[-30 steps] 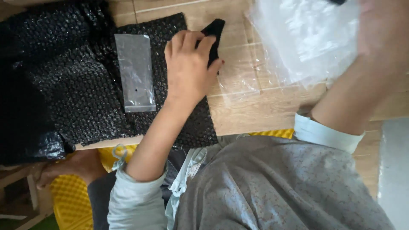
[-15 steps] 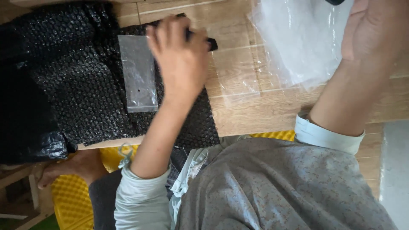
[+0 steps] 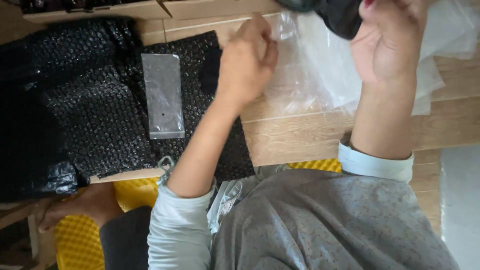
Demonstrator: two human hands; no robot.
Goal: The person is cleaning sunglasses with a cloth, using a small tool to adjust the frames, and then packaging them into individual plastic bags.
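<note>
Clear plastic: a thin transparent bag (image 3: 320,75) lies crumpled across the far right part of the wooden bench (image 3: 310,135), its film catching the light, and both hands work at it.
Left hand: the left hand (image 3: 245,65) rests on the bag's left edge near the far edge of the bench, fingers bent and drawn together, the fingertips (image 3: 267,47) pinching the film.
Right hand: the right hand (image 3: 392,42) is raised over the far right corner, fingers curled around a dark object (image 3: 340,15) that sits at the bag's upper part; what the object is cannot be told, since it is partly cut off by the frame.
Black bubble wrap: a sheet of black bubble wrap (image 3: 100,115) covers the left half of the bench, running from the far edge to the near edge, with its left part bunched and glossy.
Small clear pouch: a small flat pouch (image 3: 162,95) lies on the bubble wrap, upright in the frame, just left of the left forearm and apart from it.
Sleeves: pale blue cuffs (image 3: 375,162) show on both arms, above a grey patterned garment (image 3: 325,225) at the near edge.
Cardboard: a strip of a cardboard box (image 3: 150,7) runs along the far edge of the bench.
Below the bench: yellow ridged foam (image 3: 77,240) shows at the near left corner, with a bare foot (image 3: 75,205) resting on it.
</note>
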